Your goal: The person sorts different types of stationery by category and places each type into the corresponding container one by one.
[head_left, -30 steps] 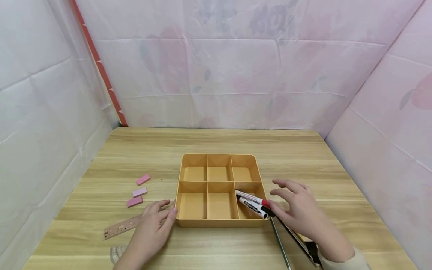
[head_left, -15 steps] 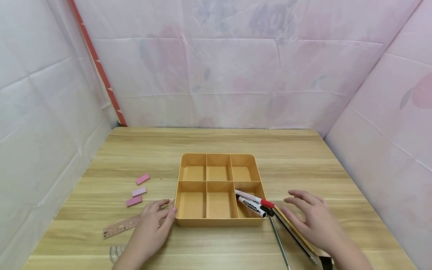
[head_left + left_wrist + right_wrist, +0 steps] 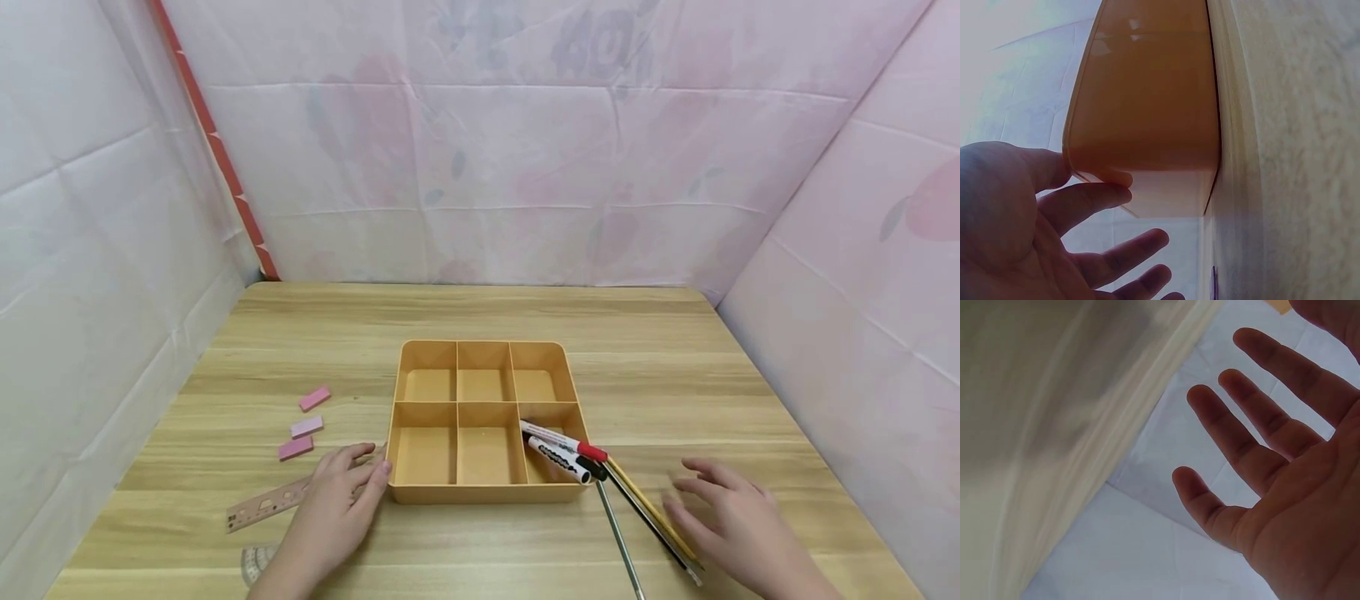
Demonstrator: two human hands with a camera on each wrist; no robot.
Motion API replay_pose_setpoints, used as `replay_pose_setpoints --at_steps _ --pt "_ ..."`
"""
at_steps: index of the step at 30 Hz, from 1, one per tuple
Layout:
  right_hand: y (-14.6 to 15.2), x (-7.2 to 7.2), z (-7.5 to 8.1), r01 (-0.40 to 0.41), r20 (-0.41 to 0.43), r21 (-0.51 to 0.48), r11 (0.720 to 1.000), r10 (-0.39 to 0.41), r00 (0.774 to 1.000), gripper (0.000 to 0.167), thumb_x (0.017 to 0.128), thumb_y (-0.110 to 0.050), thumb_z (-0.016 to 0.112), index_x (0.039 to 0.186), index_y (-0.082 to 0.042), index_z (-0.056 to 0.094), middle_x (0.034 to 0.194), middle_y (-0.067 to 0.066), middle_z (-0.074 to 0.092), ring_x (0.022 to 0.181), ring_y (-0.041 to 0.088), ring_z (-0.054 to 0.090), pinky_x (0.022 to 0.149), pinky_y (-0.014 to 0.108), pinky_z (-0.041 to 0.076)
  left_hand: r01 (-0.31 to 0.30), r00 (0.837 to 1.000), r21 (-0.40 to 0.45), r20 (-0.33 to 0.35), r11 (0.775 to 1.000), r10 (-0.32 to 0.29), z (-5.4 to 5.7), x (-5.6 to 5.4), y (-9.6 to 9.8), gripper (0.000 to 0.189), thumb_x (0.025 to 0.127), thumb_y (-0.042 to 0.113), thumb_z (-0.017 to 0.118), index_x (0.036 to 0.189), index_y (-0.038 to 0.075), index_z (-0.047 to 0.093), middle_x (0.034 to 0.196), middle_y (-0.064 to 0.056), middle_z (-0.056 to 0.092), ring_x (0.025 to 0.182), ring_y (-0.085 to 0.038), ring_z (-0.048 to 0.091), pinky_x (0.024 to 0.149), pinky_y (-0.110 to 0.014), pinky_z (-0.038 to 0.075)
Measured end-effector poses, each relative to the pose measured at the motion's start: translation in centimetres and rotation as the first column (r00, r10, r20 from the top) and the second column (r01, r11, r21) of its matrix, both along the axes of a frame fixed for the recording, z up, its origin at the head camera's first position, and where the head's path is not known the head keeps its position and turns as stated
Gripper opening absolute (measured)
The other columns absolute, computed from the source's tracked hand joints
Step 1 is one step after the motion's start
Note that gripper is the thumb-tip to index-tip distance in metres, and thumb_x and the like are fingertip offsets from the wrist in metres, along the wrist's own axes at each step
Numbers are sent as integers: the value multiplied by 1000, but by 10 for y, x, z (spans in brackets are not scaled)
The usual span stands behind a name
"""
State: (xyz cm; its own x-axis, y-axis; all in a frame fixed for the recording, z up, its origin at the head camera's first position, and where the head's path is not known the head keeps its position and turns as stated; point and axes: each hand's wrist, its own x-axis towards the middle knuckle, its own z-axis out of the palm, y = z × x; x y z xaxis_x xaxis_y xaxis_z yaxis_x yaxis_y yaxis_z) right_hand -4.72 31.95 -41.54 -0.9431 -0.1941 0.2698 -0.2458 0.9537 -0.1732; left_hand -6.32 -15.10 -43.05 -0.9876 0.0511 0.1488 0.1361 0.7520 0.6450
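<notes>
A yellow-orange tray (image 3: 487, 495) with several compartments stands mid-table. My left hand (image 3: 330, 517) rests at its front left corner, thumb and index finger touching the wall, other fingers loosely extended in the left wrist view. A white marker with a red cap (image 3: 555, 437) and another with a black cap (image 3: 558, 460) lean in the front right compartment, ends over its corner. Beside them a yellow pencil (image 3: 660, 521), a black one (image 3: 647, 523) and a dark green one (image 3: 621, 537) slant toward me; their upper ends are hidden. My right hand (image 3: 738, 525) is right of these, fingers spread, holding nothing.
Several pink eraser-like blocks (image 3: 307, 427) lie on the wooden table (image 3: 360, 317) left of the tray. A pinkish ruler (image 3: 266, 506) and a clear protractor (image 3: 255, 562) lie partly behind my left hand. Fabric walls (image 3: 487, 167) surround the table.
My right hand has drawn away from the markers, toward the right and nearer to me, uncovering the yellow and black pencils. The left hand, tray and markers stay put.
</notes>
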Motion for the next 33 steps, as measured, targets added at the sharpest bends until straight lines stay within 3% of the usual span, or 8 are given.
replay_pose_setpoints --at_steps 4,10,15,25,33 --pt "10 6 -7 14 12 15 1000 -14 1000 22 80 -30 88 96 -16 81 122 15 71 105 38 70 76 66 45 0 1000 1 2 1000 0 0 0 0 38 108 37 55 123 10 76 139 -15 65 133 -40 53 106 -70 43" --pt "19 11 -11 65 138 77 995 -75 988 15 85 -35 85 92 -24 79 123 14 71 102 38 71 76 70 47 -3 1000 -7 -11 1000 2 1 1 0 37 108 36 56 121 10 77 137 -14 66 132 -40 55 104 -70 44" --pt "23 11 -12 75 206 96 993 -93 974 12 86 -40 83 85 -32 74 126 13 70 107 37 70 76 73 47 0 1000 -12 -15 1000 0 2 1 0 36 108 36 56 120 10 78 136 -13 67 131 -39 55 103 -70 44" --pt "25 12 -18 61 183 103 993 -79 980 19 81 -32 87 78 -35 69 123 10 71 101 33 72 71 69 49 0 1000 -12 -7 1000 0 2 1 0 37 108 36 55 121 10 78 136 -13 67 132 -39 55 103 -71 44" --pt "23 11 -18 62 184 101 993 -79 980 19 85 -36 85 75 -37 68 122 10 72 106 33 71 70 69 50 3 1000 -10 -18 1000 -3 1 1 -1 37 108 37 55 121 11 78 136 -13 67 131 -39 55 103 -70 45"
